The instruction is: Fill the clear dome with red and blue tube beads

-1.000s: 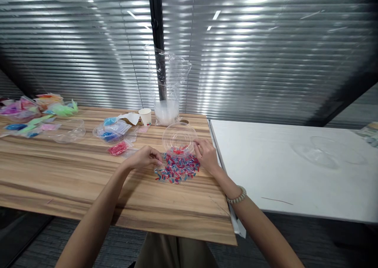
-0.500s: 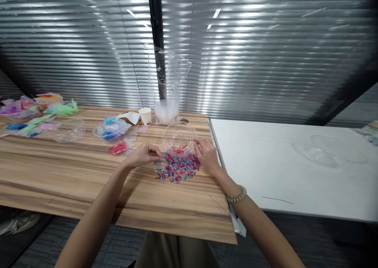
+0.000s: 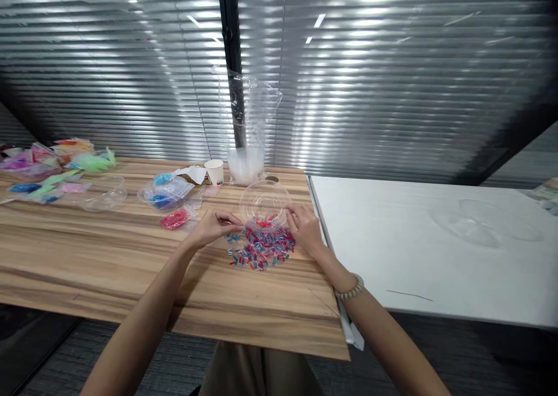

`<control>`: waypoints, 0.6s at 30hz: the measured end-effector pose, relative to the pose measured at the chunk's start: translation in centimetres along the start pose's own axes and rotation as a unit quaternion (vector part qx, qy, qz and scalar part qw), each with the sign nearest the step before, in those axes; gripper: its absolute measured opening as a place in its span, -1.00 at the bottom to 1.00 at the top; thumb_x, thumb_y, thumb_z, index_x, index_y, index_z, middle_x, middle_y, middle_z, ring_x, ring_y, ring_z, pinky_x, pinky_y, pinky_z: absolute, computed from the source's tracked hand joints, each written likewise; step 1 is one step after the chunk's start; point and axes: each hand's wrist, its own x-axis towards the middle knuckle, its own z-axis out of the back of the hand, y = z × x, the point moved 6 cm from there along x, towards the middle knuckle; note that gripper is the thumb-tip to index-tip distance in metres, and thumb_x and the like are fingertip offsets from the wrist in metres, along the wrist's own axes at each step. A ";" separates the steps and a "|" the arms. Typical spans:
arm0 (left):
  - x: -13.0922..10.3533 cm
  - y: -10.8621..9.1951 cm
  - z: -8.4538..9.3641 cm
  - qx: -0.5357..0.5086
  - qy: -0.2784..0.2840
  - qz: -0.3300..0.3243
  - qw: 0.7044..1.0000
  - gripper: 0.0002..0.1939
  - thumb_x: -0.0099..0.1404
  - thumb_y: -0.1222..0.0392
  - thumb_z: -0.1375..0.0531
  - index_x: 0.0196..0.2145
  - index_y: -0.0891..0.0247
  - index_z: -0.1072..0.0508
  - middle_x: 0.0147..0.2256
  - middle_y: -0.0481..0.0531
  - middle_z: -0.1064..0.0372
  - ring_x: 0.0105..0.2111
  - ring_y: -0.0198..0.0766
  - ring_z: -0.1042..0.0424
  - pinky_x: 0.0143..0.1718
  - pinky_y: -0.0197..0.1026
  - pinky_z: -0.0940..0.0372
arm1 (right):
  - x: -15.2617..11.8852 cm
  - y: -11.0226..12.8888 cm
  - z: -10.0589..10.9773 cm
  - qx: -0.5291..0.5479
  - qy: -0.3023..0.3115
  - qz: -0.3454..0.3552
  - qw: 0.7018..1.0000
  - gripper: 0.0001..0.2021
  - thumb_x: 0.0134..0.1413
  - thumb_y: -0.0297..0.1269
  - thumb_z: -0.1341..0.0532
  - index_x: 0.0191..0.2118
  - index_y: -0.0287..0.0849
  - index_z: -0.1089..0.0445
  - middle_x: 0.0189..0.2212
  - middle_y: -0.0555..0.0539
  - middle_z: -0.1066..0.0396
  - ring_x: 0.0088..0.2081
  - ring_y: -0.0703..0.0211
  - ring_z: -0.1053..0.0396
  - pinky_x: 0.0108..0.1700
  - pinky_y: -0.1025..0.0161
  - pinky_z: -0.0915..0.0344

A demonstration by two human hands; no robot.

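Note:
A pile of small red and blue tube-like pieces [image 3: 264, 250] lies on the wooden table. Behind it, a clear round plastic bowl [image 3: 265, 195] leans over the pile with some red pieces inside its lower part. My right hand [image 3: 304, 227] pinches the right rim of this bowl. At the pile's left edge is my left hand [image 3: 217, 227], its fingertips pressed together beside the bowl's left side; whatever they hold is too small to name.
A bag of pink pieces [image 3: 175, 218], a clear bowl with blue packets [image 3: 163, 193] and a paper cup [image 3: 214, 171] are left of the pile. Behind stands a bag of stacked clear bowls [image 3: 246, 164]. A white table [image 3: 405, 250] adjoins on the right.
My left hand's fingertips have shifted slightly up and right, toward the bowl. My right hand stays on the bowl's rim.

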 end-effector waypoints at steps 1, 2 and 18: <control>0.0 -0.2 0.1 -0.007 -0.013 -0.002 1.000 -0.78 -0.02 0.08 -0.30 -0.47 0.31 -0.55 -0.42 0.08 -0.52 -0.41 -0.20 -0.47 -0.37 -0.24 -0.37 | 0.0 0.0 0.0 -0.001 0.000 0.001 1.000 -0.82 0.16 -0.39 -0.01 -0.21 -0.21 -0.34 -0.31 -0.12 -0.44 -0.23 0.08 -0.35 -0.19 0.14 -0.31; 0.0 -0.3 0.1 -0.013 -0.024 -0.003 1.000 -0.78 -0.02 0.08 -0.31 -0.48 0.31 -0.54 -0.42 0.08 -0.52 -0.41 -0.20 -0.47 -0.36 -0.24 -0.37 | 0.0 0.0 0.0 0.000 -0.001 0.002 1.000 -0.82 0.17 -0.39 -0.01 -0.21 -0.20 -0.34 -0.30 -0.12 -0.44 -0.23 0.08 -0.35 -0.19 0.14 -0.31; -0.1 -0.4 0.5 -0.026 -0.089 -0.036 0.995 -0.74 -0.02 0.05 -0.30 -0.47 0.33 -0.50 -0.42 0.07 -0.48 -0.38 -0.22 -0.45 -0.31 -0.22 -0.36 | 0.0 0.0 -0.2 0.004 0.004 0.003 1.000 -0.81 0.17 -0.38 0.00 -0.21 -0.20 -0.34 -0.29 -0.12 -0.44 -0.22 0.08 -0.35 -0.18 0.13 -0.32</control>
